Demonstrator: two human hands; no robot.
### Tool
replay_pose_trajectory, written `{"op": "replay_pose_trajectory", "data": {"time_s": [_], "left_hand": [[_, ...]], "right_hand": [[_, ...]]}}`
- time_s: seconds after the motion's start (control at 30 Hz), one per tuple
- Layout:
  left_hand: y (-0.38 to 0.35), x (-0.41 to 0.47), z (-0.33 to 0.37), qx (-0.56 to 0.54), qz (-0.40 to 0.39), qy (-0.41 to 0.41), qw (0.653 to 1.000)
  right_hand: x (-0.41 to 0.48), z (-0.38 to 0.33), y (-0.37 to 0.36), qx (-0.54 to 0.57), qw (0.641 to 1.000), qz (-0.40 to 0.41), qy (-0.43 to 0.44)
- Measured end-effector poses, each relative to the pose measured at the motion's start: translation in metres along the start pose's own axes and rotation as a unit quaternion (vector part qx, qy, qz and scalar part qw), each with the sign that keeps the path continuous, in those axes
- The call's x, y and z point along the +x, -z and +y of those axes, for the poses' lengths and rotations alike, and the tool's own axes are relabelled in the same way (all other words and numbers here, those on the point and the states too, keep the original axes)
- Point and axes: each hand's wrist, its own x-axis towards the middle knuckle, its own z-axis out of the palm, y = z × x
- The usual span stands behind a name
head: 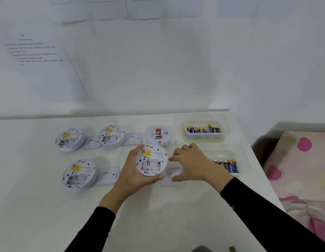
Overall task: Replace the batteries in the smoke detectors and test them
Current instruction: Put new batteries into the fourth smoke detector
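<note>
So we're sitting at the white table (49, 206) with a bunch of smoke detectors laid out. Starting on the left, we're seeing two detectors lying back-side up: the far-left detector (69, 139) in the back row and the front-left detector (79, 174) closer to us. Both are showing yellow labels and open battery bays, and each has a flat mounting plate just beside it on the right, the front one being the front-left plate (107, 175). Next along the back row, the second back-row detector (111, 135) is lying the same way with its own back-row plate (133, 138) next to it.

In the middle, our left hand (134, 171) is gripping the held detector (151, 160) around its left and bottom edge, tilting its back toward us, battery bay looking empty. Right behind it, the face-up detector (159, 134) is resting with a red tag on top.

Our right hand (191, 163) is reaching in with fingers curled over a loose white plate (173, 176) lying on the table just beside the held detector; we can't tell whether it's actually pinching it.

Over on the right, two clear tubs are sitting with batteries inside: the back tub (205, 137) and the front tub (243, 160). Past the table edge there's a pink spotted blanket (300, 160).
</note>
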Motion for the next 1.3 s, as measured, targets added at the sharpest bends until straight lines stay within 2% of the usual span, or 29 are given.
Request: {"op": "replay_pose_trajectory", "data": {"time_s": [0.1,0.17,0.23,0.33,0.47,0.57,0.83,1.0,1.07,1.13,1.23,1.3], "left_hand": [[0.001,0.011,0.015,-0.023,0.021,-0.011,0.999],[-0.001,0.018,0.024,-0.042,0.025,-0.016,0.999],[-0.003,0.025,0.033,-0.045,0.023,-0.027,0.998],[-0.009,0.036,0.044,-0.035,0.028,-0.048,0.998],[-0.017,0.048,0.052,-0.026,0.024,-0.060,0.998],[-0.020,0.052,0.055,-0.026,0.020,-0.069,0.997],[-0.023,0.057,0.054,-0.030,0.016,-0.071,0.997],[-0.024,0.057,0.054,-0.017,0.022,-0.075,0.997],[-0.024,0.057,0.055,-0.022,0.029,-0.073,0.997],[-0.024,0.057,0.055,-0.034,0.038,-0.069,0.996],[-0.024,0.057,0.057,-0.051,0.048,-0.068,0.995],[-0.026,0.057,0.060,-0.065,0.047,-0.065,0.995]], "right_hand": [[0.007,0.023,0.026,0.130,0.988,0.073,-0.041],[0.017,0.045,0.038,0.205,0.966,0.138,-0.083],[0.030,0.069,0.042,0.262,0.941,0.170,-0.132],[0.047,0.097,0.038,0.275,0.934,0.136,-0.184],[0.067,0.114,0.027,0.253,0.945,0.052,-0.202],[0.077,0.119,0.020,0.277,0.934,0.027,-0.225],[0.086,0.127,0.016,0.299,0.928,0.032,-0.221],[0.083,0.125,0.018,0.348,0.912,0.080,-0.204],[0.078,0.124,0.019,0.393,0.891,0.116,-0.196],[0.069,0.121,0.023,0.443,0.854,0.183,-0.201],[0.047,0.113,0.032,0.545,0.760,0.293,-0.196],[0.029,0.103,0.042,0.619,0.694,0.326,-0.171]]}}
